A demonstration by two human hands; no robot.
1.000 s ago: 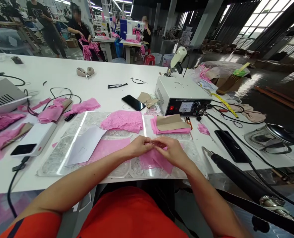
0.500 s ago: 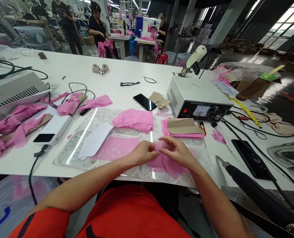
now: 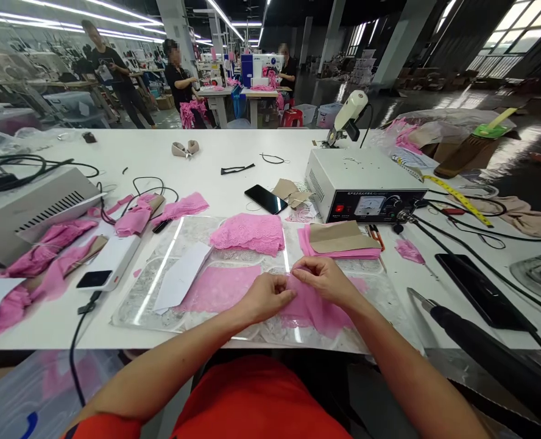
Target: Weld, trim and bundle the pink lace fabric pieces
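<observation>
Pinched between both my hands is a piece of sheer pink fabric [image 3: 318,308], raised a little over the clear mat [image 3: 142,286]. My left hand [image 3: 270,297] closes thumb and fingers on its left edge. My right hand [image 3: 323,277] pinches the upper edge close by, and the cloth drapes down beneath it. Left of my hands a flat pink fabric piece [image 3: 222,286] lies on the mat, partly under a white paper sheet [image 3: 181,277]. Behind my hands sits a stack of pink lace [image 3: 247,233]. A brown card piece [image 3: 339,238] rests on folded pink fabric to the right.
A control box [image 3: 366,183] stands at the back right, a black phone [image 3: 265,199] beside it. At right lie a black-handled tool [image 3: 476,341] and another dark phone [image 3: 478,289]. A white power bank [image 3: 110,262] and pink bundles [image 3: 55,244] are at left. Co-workers stand beyond the table.
The head view has tilted up, so more of the room shows. My right hand's fingers have drawn in on the fabric's edge; the left keeps its pinch.
</observation>
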